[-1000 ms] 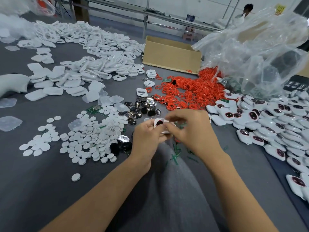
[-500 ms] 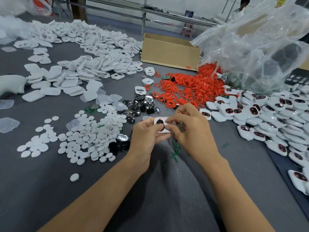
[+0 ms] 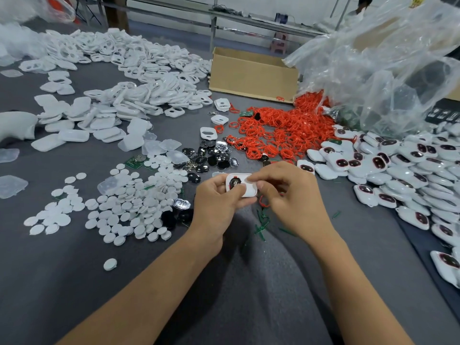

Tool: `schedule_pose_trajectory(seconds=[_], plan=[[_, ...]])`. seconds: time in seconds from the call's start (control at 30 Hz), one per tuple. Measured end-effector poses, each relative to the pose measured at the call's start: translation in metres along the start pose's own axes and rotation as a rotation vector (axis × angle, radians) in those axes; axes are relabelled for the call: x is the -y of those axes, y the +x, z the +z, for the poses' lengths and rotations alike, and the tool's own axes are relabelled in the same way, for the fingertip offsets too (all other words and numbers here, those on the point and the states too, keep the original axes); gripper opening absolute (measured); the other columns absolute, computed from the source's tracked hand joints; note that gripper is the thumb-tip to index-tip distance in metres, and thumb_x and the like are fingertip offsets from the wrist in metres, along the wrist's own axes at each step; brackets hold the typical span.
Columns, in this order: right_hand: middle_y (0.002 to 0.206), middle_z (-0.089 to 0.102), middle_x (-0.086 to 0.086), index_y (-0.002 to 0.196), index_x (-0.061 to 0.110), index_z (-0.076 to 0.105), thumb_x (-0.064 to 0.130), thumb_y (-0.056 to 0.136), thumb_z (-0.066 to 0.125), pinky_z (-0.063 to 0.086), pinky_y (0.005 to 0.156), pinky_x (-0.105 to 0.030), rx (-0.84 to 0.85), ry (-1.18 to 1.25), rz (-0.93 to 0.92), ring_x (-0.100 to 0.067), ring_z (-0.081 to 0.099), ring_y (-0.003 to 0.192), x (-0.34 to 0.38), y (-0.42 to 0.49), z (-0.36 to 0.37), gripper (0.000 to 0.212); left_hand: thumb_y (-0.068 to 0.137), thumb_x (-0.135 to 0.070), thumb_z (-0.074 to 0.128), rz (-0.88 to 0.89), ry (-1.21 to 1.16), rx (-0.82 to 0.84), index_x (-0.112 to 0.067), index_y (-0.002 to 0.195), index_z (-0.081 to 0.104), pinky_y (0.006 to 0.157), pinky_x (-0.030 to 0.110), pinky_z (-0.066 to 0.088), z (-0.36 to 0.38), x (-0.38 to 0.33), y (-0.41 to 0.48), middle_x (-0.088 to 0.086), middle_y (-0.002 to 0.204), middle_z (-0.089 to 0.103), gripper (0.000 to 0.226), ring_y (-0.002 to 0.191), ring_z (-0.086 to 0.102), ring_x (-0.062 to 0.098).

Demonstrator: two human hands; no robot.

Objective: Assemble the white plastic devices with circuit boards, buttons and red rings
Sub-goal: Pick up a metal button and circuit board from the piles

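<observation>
My left hand point(image 3: 219, 202) and my right hand point(image 3: 291, 195) both hold one white plastic device point(image 3: 242, 186) just above the grey table, near its front middle. The device has a dark oval button window with a red ring edge facing up. My left thumb lies across its lower face; my right fingertips pinch its right end. A heap of red rings point(image 3: 278, 130) lies behind the hands. Dark buttons point(image 3: 211, 158) sit left of that heap. White round discs point(image 3: 129, 202) spread at the left. A green circuit board point(image 3: 134, 161) lies by the discs.
Finished white devices point(image 3: 403, 175) pile up at the right. Empty white shells point(image 3: 124, 78) cover the back left. A cardboard box point(image 3: 251, 73) and a large clear plastic bag point(image 3: 388, 66) stand at the back. Green plastic scraps point(image 3: 261, 225) lie under my right wrist.
Both hands kept the device between them and turned it slightly; the right fingers shifted along its right end. The view moved a little closer.
</observation>
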State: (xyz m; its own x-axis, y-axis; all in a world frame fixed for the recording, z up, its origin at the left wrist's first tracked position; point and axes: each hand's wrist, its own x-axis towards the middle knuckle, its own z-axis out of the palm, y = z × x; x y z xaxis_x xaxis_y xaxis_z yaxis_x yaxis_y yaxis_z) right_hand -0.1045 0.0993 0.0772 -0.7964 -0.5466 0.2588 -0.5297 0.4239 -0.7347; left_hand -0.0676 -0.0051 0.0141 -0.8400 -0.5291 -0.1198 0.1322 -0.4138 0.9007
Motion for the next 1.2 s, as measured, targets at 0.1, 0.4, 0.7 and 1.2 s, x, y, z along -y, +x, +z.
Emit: schedule_pose_trajectory(seconds=[0.1, 0.4, 0.7, 1.2], plan=[[0.102, 0.069, -0.016, 0.106, -0.003, 0.069, -0.009, 0.090, 0.052, 0.046, 0.085, -0.028, -0.028, 0.032, 0.026, -0.019, 0.059, 0.089, -0.007, 0.001, -0.001, 0.024, 0.086, 0.012, 0.058, 0.010, 0.035, -0.015, -0.003, 0.086, 0.068, 0.063, 0.020, 0.057, 0.001, 0.001, 0.001, 0.017, 0.088, 0.073, 0.018, 0.075, 0.073, 0.023], [0.089, 0.071, 0.004, 0.099, 0.014, 0.073, -0.004, 0.087, 0.056, 0.048, 0.072, -0.014, -0.154, -0.037, -0.032, -0.007, 0.065, 0.078, -0.030, 0.026, 0.002, 0.027, 0.086, 0.014, 0.057, 0.008, 0.133, -0.036, -0.005, 0.087, 0.066, 0.058, 0.020, 0.056, 0.002, 0.004, -0.001, 0.014, 0.086, 0.071, 0.021, 0.067, 0.073, 0.017], [0.100, 0.072, -0.003, 0.103, 0.016, 0.073, -0.006, 0.085, 0.048, 0.048, 0.084, -0.024, 0.180, -0.381, -0.057, -0.016, 0.063, 0.092, -0.009, 0.085, 0.010, 0.038, 0.085, 0.016, 0.057, 0.004, 0.119, -0.023, -0.003, 0.092, 0.066, 0.059, 0.025, 0.057, 0.001, 0.003, -0.002, 0.018, 0.089, 0.072, 0.022, 0.071, 0.073, 0.019], [0.073, 0.054, -0.011, 0.073, 0.004, 0.055, 0.031, 0.079, 0.074, 0.048, 0.064, -0.033, 0.416, -0.499, 0.011, -0.029, 0.056, 0.074, 0.028, 0.129, 0.104, 0.034, 0.082, -0.001, 0.054, 0.137, 0.430, -0.034, -0.022, 0.059, 0.050, 0.042, 0.009, 0.032, 0.000, 0.001, -0.008, -0.017, 0.048, 0.055, 0.032, 0.045, 0.045, -0.005]])
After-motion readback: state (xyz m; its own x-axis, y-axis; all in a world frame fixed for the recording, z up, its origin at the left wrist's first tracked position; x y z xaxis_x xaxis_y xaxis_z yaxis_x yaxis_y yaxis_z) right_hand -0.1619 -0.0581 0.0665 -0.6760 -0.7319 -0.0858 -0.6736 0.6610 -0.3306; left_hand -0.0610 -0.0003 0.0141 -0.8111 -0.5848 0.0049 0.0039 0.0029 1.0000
